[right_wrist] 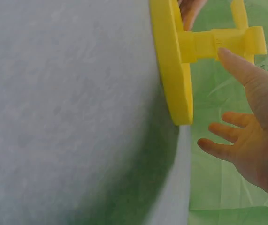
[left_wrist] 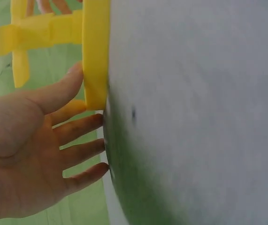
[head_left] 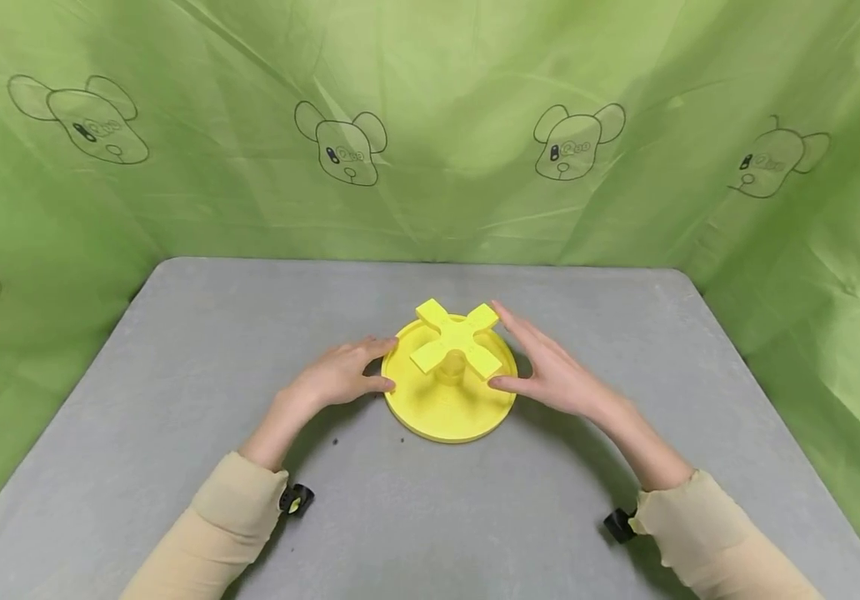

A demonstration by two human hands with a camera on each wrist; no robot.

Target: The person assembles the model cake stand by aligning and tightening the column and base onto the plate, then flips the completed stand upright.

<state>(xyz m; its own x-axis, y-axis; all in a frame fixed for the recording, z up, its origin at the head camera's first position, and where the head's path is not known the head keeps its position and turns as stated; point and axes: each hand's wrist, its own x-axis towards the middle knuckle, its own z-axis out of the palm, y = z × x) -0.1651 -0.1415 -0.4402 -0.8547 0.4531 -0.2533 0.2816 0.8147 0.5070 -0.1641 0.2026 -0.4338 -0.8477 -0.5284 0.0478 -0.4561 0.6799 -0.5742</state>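
Note:
A yellow plastic stand has a round, rimmed base [head_left: 448, 423] lying flat on the table, a short post [right_wrist: 199, 47] and an X-shaped top [head_left: 457, 335]. At the base's left edge is my left hand [head_left: 336, 377]; in the left wrist view its thumb touches the rim and its other fingers reach down to the tabletop, spread and fairly straight. My right hand [head_left: 553, 375] hovers beside the right side of the stand, thumb and fingers spread apart around two arms of the X. Whether its fingertips touch the X-shaped top I cannot tell.
The stand is on a grey table [head_left: 212, 375] with rounded far corners. Green cloth [head_left: 445, 217] printed with mouse-like heads hangs behind and at both sides. A few dark specks lie near the base. Black devices [head_left: 298, 499] sit at both sleeve cuffs.

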